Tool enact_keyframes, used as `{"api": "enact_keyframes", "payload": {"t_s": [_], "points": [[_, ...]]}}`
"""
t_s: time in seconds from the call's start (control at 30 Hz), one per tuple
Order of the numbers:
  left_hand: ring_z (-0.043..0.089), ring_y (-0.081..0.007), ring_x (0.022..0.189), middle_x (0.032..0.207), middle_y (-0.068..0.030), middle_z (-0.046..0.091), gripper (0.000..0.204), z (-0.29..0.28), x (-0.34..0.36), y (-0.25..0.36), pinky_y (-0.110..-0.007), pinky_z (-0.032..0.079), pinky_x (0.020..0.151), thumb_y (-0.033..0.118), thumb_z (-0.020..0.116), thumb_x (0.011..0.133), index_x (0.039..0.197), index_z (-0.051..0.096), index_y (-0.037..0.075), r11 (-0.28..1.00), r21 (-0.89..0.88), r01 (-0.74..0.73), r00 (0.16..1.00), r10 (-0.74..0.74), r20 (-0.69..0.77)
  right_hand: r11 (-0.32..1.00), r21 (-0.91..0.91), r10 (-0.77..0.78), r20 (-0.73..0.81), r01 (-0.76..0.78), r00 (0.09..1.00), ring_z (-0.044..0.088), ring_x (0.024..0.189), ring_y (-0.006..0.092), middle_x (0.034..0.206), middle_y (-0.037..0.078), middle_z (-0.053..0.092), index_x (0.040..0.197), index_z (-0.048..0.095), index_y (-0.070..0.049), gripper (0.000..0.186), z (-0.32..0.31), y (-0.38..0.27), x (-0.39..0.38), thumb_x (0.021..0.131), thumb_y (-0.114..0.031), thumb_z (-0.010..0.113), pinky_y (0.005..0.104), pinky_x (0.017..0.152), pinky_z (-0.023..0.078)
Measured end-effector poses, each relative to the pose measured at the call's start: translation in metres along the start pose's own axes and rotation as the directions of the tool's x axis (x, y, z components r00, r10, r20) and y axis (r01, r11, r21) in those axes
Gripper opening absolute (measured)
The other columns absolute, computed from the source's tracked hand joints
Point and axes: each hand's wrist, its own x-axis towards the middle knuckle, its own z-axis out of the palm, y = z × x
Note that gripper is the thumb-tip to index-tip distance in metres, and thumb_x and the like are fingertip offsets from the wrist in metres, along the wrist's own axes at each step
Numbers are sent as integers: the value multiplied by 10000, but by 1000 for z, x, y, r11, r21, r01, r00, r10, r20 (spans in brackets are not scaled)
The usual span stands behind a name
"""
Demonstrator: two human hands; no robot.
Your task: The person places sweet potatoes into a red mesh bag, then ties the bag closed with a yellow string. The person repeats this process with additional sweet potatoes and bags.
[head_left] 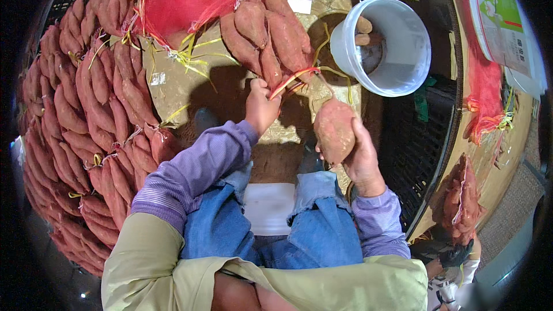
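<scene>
Here's the left hand (264, 106), centre of the frame, fingers clenched on the gathered mouth of a net bag (250, 23); a red-and-yellow band (294, 78) runs out of that fist, though the exact pinch is buried inside it. The bag's sweet potatoes sit above, upper centre, the fine mesh hard to pick out over their skins.

Over to the right hand (366, 158), right of centre: it's grasping one big sweet potato (335, 129), thumb along the side, most of the other fingers lost behind it.

Upper right, a white bucket (397, 69) leans open, its near wall partly masking the pieces inside. The black crate (412, 144) is half covered by bucket and sleeve. Up top, two containers are sliced off by the frame edge.

Far left, stacked bundles (86, 121) fade into the dark rim. Lower right, a co-worker's gloved hand (455, 255), near a netted bundle (462, 207); its fingers, I can't tell.
</scene>
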Motion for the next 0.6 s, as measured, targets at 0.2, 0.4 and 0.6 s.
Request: {"api": "enact_keyframes", "payload": {"t_s": [0.2, 0.4, 0.6], "points": [[589, -160, 904, 971, -86, 595, 278, -3, 13, -7, -280, 467, 834, -72, 551, 851, 1116, 487, -18, 962, -223, -158, 956, 205, 209, 983, 120, 139, 34, -142, 990, 640, 903, 243, 1160, 132, 601, 1372, 407, -73, 583, -25, 46, 26, 935, -434, 544, 357, 664, 553], [620, -359, 707, 776, -219, 599, 116, -24, 8, 12, -398, 475, 624, 133, 551, 924, 962, 561, 23, 959, 34, -281, 952, 274, 134, 993, 10, 118, 71, -119, 991, 609, 961, 191, 1215, 89, 562, 1389, 363, -102, 556, -23, 59, 45, 949, -391, 542, 316, 686, 538], [610, -409, 752, 794, -202, 602, 100, -24, -36, 21, -448, 470, 603, 134, 570, 908, 958, 517, 65, 909, 204, -363, 932, 348, 103, 965, 141, 195, 181, -221, 964, 584, 1088, 183, 1303, 74, 521, 1412, 355, -106, 552, -10, 64, 77, 955, -353, 541, 313, 798, 530]]}}
